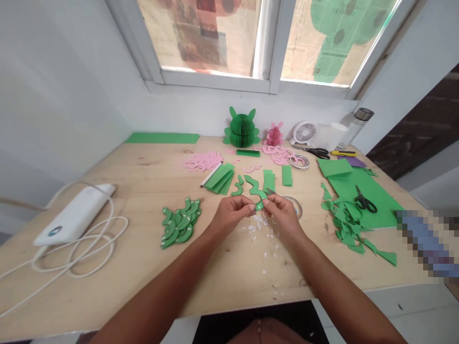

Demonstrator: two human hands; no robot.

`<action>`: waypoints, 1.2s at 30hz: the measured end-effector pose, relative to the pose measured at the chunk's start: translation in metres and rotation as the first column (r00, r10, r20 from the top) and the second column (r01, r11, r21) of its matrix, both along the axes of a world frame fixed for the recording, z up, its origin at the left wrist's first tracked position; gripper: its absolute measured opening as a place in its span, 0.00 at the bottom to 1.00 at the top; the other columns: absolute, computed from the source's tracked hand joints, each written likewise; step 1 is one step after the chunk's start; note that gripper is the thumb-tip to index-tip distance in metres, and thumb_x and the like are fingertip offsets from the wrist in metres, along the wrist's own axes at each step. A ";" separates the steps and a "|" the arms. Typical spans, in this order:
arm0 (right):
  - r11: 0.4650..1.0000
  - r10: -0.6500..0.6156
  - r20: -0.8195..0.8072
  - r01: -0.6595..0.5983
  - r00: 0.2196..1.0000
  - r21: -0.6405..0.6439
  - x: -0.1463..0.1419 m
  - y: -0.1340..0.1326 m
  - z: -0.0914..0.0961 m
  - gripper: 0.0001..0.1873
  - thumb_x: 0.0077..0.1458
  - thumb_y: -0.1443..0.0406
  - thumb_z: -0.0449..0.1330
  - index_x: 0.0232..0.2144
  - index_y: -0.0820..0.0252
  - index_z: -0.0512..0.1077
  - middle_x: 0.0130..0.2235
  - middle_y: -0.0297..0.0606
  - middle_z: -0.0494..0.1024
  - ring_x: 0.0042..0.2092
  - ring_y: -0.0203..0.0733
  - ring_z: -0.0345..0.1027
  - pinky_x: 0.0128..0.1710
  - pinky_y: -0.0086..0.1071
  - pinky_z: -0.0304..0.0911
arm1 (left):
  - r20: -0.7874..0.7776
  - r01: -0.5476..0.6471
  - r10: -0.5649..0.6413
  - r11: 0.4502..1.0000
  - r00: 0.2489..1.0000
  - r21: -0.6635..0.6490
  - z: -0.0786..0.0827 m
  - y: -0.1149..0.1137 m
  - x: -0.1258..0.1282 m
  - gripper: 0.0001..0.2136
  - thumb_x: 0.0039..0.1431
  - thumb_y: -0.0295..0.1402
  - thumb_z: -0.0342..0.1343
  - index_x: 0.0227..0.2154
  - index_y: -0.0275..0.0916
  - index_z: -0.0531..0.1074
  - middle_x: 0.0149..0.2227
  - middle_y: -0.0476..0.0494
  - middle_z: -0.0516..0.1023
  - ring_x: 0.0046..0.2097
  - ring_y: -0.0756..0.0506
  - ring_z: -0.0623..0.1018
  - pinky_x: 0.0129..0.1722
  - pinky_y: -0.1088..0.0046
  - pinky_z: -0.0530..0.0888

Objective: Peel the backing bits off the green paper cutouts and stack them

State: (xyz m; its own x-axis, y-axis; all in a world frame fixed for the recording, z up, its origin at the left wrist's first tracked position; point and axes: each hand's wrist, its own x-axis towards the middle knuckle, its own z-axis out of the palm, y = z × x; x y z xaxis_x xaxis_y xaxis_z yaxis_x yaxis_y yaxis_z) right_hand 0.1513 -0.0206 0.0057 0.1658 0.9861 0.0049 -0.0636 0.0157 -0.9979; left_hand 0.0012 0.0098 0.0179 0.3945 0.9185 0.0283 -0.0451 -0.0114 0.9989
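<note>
A wavy green paper cutout (254, 185) is pinched at its lower end between the fingertips of my left hand (233, 210) and my right hand (285, 212). Both hands are closed on it near the middle of the table. A dark pointed tip (270, 191) shows behind my right fingers; its kind is unclear. Beside my right hand lies a roll of tape (296, 208), partly covered by the hand. Small white paper scraps (260, 223) are scattered below my fingers. Another curved green cutout (237, 186) lies just beyond my left hand. Further left sits a pile of green cutouts (181, 222) with pale tabs.
Folded green papers (220, 179), a white pen (211, 175) and pink cutouts (203, 161) lie beyond. Black scissors (365, 200) rest on green sheets (380, 203) near green offcuts (346, 222). Behind stand a green paper figure (242, 130) and a fan (304, 132). A white device (75, 215) with cables is left.
</note>
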 end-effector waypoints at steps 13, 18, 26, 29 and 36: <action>1.000 0.005 -0.110 -0.005 0.994 -0.004 -0.003 -0.001 -0.005 0.11 0.45 0.59 0.63 0.22 0.60 0.69 0.19 0.29 0.69 0.22 0.30 0.57 0.23 0.26 0.52 | 0.050 -0.005 0.009 0.996 0.999 -0.084 -0.004 0.000 0.004 0.10 0.41 0.35 0.63 0.18 0.35 0.70 0.18 0.52 0.70 0.23 0.53 0.68 0.26 0.78 0.65; 1.000 0.026 -0.148 -0.025 0.989 0.011 -0.003 0.000 -0.004 0.11 0.43 0.58 0.64 0.22 0.60 0.69 0.19 0.29 0.69 0.22 0.31 0.57 0.23 0.27 0.53 | 0.142 0.097 -0.082 0.990 0.986 -0.099 -0.011 0.004 0.001 0.11 0.43 0.36 0.63 0.20 0.35 0.69 0.20 0.50 0.72 0.24 0.52 0.70 0.28 0.75 0.67; 0.998 0.065 -0.218 -0.063 0.974 0.016 -0.002 -0.002 0.002 0.13 0.42 0.57 0.64 0.22 0.59 0.68 0.20 0.30 0.68 0.22 0.31 0.57 0.24 0.27 0.54 | 0.321 0.148 -0.071 0.964 0.944 -0.222 -0.015 0.010 -0.005 0.15 0.43 0.40 0.63 0.31 0.36 0.73 0.27 0.44 0.76 0.28 0.49 0.74 0.30 0.71 0.71; 0.998 0.067 -0.137 -0.066 0.988 0.012 -0.001 0.000 -0.004 0.13 0.42 0.56 0.64 0.22 0.59 0.69 0.20 0.31 0.70 0.22 0.32 0.58 0.23 0.27 0.54 | 0.318 0.014 0.070 0.967 0.946 -0.255 -0.014 0.015 -0.005 0.16 0.39 0.40 0.65 0.31 0.35 0.74 0.27 0.42 0.77 0.29 0.47 0.75 0.28 0.71 0.71; 0.994 0.107 -0.040 -0.106 0.993 0.030 -0.004 0.004 -0.017 0.12 0.45 0.57 0.62 0.25 0.60 0.71 0.21 0.31 0.71 0.22 0.32 0.61 0.22 0.26 0.56 | 0.277 -0.069 0.162 0.945 0.947 -0.319 -0.007 0.012 -0.004 0.12 0.36 0.36 0.66 0.24 0.34 0.73 0.23 0.43 0.77 0.27 0.48 0.75 0.27 0.74 0.70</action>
State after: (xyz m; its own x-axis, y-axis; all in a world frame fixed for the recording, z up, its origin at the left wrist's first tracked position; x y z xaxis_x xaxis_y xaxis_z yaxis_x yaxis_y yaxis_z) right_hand 0.1476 -0.0164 -0.0115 0.0605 0.9978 0.0275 -0.1082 0.0340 -0.9936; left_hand -0.0031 0.0220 0.0109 0.3016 0.9403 -0.1578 -0.3549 0.2644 0.8967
